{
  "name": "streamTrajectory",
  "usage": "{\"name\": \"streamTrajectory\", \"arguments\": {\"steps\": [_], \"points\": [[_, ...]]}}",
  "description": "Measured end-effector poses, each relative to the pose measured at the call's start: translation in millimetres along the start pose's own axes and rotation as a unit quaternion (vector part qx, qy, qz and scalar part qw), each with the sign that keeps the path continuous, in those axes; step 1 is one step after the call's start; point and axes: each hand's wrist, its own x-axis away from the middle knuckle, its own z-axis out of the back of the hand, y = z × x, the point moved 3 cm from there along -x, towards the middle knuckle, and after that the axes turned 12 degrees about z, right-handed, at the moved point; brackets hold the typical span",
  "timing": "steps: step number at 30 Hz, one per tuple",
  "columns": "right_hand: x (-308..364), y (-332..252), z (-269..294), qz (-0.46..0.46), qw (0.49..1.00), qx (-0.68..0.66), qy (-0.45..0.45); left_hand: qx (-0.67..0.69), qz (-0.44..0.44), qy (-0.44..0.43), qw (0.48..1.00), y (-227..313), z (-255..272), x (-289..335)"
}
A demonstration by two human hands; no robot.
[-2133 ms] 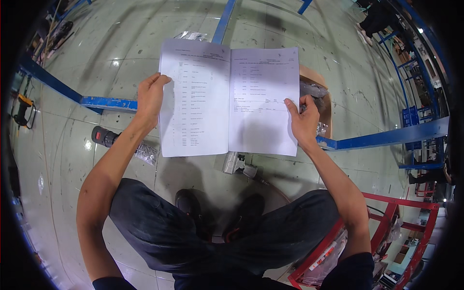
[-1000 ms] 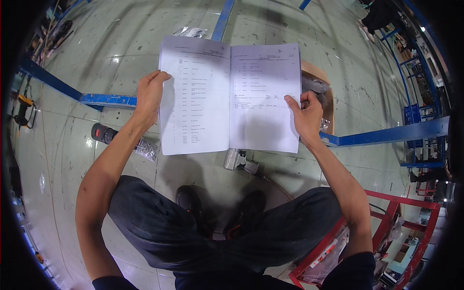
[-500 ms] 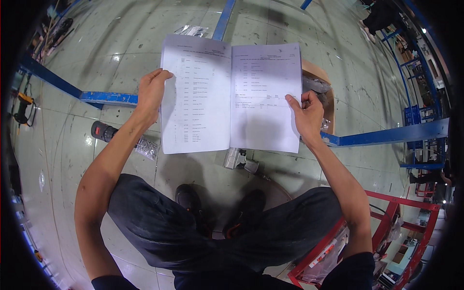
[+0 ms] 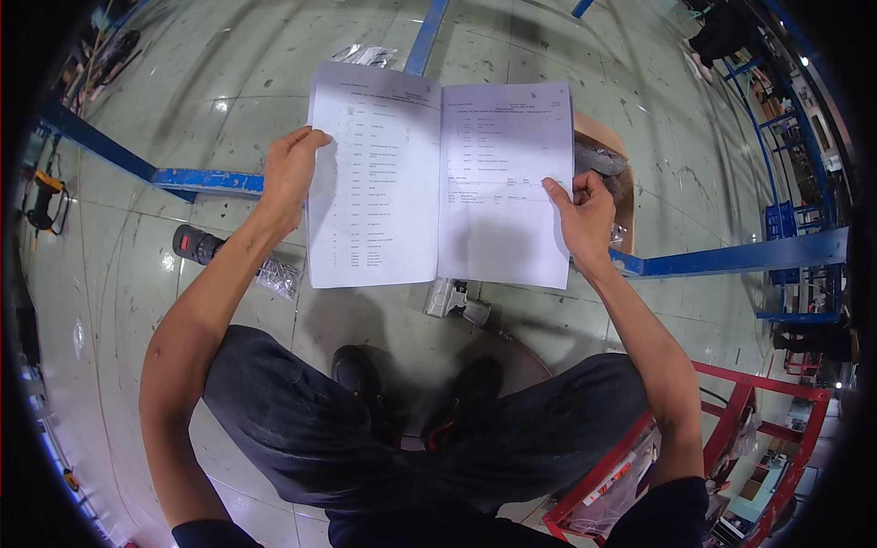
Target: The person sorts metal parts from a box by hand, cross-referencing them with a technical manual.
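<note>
An opened booklet of printed white sheets [image 4: 375, 196] is held up over the floor between my knees and a blue metal frame. My left hand [image 4: 294, 173] is closed on its left edge, thumb on the page and fingers behind. At the right edge my right hand [image 4: 586, 215] pinches the other page, its thumb on the front. Both pages carry lists in small print. Below the booklet a silver air tool [image 4: 446, 299] with a hose lies on the floor, partly hidden. By my left forearm lie a black cylindrical tool with a red mark [image 4: 195, 245] and a clear bag of small parts [image 4: 278, 277].
Blue frame bars [image 4: 744, 253] cross the floor at both sides. A cardboard box [image 4: 614, 142] with bagged parts stands behind the right page. A red metal cart [image 4: 776, 384] is at lower right. A yellow-and-black power tool [image 4: 46, 201] sits far left; another person [image 4: 722, 36] is at upper right.
The booklet and both hands have shifted very slightly to the right. My grip on the pages is unchanged.
</note>
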Motion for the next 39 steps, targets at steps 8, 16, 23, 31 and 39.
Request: {"name": "streamTrajectory", "arguments": {"steps": [8,16,23,31,39], "points": [[0.6,-2.8,0.0,-0.01,1.0,0.0,-0.002,-0.009,-0.009,0.01,1.0,-2.6,1.6,-2.9],[1.3,-1.4,0.0,-0.026,1.0,-0.01,-0.011,-0.013,-0.001,0.011,1.0,-0.4,-1.6,1.6],[1.2,-1.5,0.0,-0.032,0.999,0.001,-0.014,-0.012,0.005,0.002,1.0,-1.5,-2.0,0.7],[1.3,-3.6,0.1,-0.021,1.0,0.009,-0.017,-0.022,0.009,0.005,1.0,-2.8,-0.6,-0.6],[2.1,-1.9,-0.1,-0.037,0.999,-0.014,-0.015,-0.023,0.005,0.004,1.0,-2.8,-2.4,-0.9]]}}
